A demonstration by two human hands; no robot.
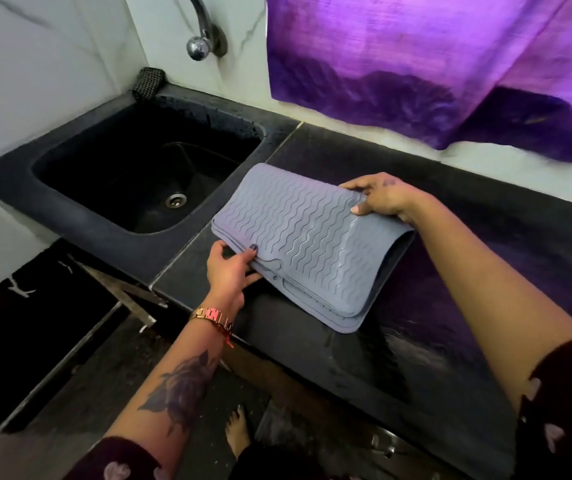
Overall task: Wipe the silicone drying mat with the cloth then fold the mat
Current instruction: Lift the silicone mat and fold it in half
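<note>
The grey silicone drying mat (305, 237), ribbed with wavy lines, lies folded over on itself on the dark countertop (485, 271) just right of the sink. My left hand (231, 271) pinches its near left edge, thumb on top and fingers underneath the layers. My right hand (380, 199) grips the far right edge at the fold, thumb pressed on the top layer. A dark checked cloth (147, 83) sits bunched at the back corner behind the sink, away from both hands.
A black sink (70, 209) with a metal drain lies to the left, a chrome tap (205, 36) above it. A purple curtain (416, 57) hangs over the back wall. The counter's front edge runs diagonally below the mat; the floor and my foot show beneath.
</note>
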